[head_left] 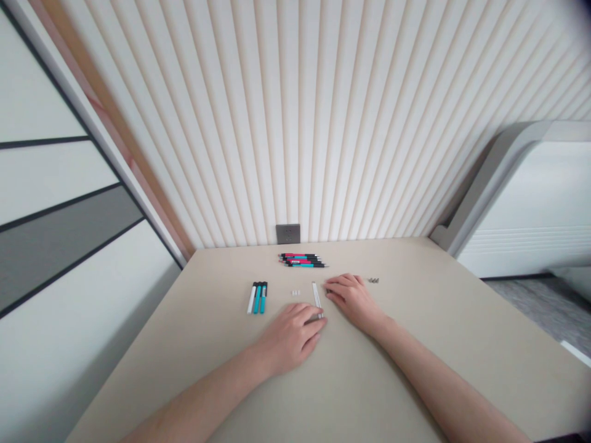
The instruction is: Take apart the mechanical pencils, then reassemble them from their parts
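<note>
Left hand (290, 335) and right hand (353, 298) flank white pen barrels (316, 294) on table (415, 344).

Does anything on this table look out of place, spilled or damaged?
Nothing stands out. The assembled pens, barrels, white rods and small dark parts lie in neat separate groups; nothing looks spilled or broken.

Your left hand (290, 335) is resting on the table (443, 289) before the thin rods (316, 296), your right hand (353, 297) just right of them. The pen bundle (302, 260) is lying behind, three barrels (257, 298) off left.
</note>
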A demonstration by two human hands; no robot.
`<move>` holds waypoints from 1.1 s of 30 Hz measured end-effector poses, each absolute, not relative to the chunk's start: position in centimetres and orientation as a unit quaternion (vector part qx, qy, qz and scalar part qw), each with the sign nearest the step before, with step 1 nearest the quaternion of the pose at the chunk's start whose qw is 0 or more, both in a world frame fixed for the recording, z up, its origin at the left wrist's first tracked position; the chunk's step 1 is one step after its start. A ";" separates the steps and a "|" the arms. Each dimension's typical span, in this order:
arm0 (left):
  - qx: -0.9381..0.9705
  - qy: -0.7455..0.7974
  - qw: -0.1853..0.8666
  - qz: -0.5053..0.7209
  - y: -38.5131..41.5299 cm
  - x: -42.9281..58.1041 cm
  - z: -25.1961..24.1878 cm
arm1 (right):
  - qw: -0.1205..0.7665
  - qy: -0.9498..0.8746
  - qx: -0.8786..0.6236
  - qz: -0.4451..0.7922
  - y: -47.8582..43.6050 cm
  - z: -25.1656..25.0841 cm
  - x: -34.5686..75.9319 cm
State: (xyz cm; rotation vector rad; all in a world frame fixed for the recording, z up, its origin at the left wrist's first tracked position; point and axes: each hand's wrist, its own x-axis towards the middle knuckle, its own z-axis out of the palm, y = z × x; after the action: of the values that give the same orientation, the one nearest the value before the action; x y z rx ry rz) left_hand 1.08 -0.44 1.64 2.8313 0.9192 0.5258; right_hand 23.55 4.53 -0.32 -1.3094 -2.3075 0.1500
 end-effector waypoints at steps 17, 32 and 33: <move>0.934 0.303 0.060 0.178 -0.4 1.0 1.6 | 0.253 -0.840 -0.474 0.077 4.8 -0.4 23.5; 0.932 0.303 0.059 0.189 -0.5 1.0 1.6 | 0.245 -0.834 -0.488 0.077 4.8 -0.3 23.8; 0.933 0.302 0.060 0.188 -0.5 1.0 1.7 | 0.244 -0.834 -0.489 0.076 4.8 -0.3 23.9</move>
State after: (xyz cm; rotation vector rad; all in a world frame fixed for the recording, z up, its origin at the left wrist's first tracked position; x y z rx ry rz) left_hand 1.02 -0.50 1.67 2.8231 0.9157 0.5692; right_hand 23.85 4.79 -0.31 -1.3344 -2.2782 0.2071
